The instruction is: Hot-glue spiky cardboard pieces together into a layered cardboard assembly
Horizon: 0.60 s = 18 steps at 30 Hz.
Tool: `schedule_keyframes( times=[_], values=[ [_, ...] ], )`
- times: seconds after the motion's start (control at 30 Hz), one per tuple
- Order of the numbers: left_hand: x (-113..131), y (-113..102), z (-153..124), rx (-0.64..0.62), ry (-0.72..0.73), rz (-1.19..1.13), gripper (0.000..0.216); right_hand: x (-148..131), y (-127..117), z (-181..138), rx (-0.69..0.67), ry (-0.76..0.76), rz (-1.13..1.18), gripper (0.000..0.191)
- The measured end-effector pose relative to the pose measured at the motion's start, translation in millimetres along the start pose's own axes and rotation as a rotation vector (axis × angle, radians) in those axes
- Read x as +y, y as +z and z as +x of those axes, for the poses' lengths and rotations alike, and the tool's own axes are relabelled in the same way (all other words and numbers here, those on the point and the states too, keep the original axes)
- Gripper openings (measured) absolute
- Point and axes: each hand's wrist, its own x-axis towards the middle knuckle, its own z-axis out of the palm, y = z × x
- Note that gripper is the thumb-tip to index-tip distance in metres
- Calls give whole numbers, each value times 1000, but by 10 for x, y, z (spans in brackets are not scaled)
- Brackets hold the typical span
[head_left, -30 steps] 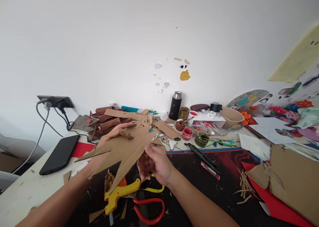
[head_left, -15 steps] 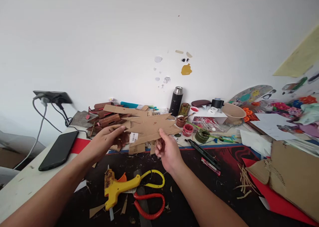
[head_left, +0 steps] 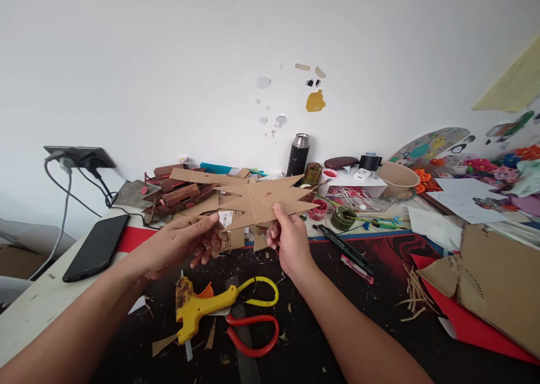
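Observation:
My right hand (head_left: 291, 239) grips a spiky, star-like cardboard cutout (head_left: 270, 199) by its lower edge, thumb on top and fingers curled underneath. The cutout has several jagged points at both ends and is held above the desk. Beside its lower left point is my left hand (head_left: 188, 239), its fingers loosely bent and apart; whether it touches the point is hard to see. Below the hands lie a yellow glue gun (head_left: 198, 310) and scissors (head_left: 255, 334) with one yellow and one red handle, their blades hidden under the glue gun.
Behind the cutout are brown-red painted pieces (head_left: 181, 195) and a black thermos (head_left: 298, 158). Paint jars (head_left: 343, 218) and a black cutter (head_left: 343, 250) are at the right. A phone (head_left: 97, 248) lies at left; a cardboard sheet (head_left: 502, 288) lies far right.
The cutout has shifted slightly right and tilted flatter, with my right hand still gripping it. My left hand has moved slightly right and its lower fingers have spread. The view has dipped a little.

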Motion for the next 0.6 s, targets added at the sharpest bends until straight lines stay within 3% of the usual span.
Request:
schedule_keyframes(
  times=[0.2,0.6],
  values=[
    [-2,-31,1,16,-46,55,78,18,-17,1,-25,-41,-41,69],
    [-21,-110,3,-39,-63,76,59,31,-58,18,-41,-48,-133,67]
  ],
)
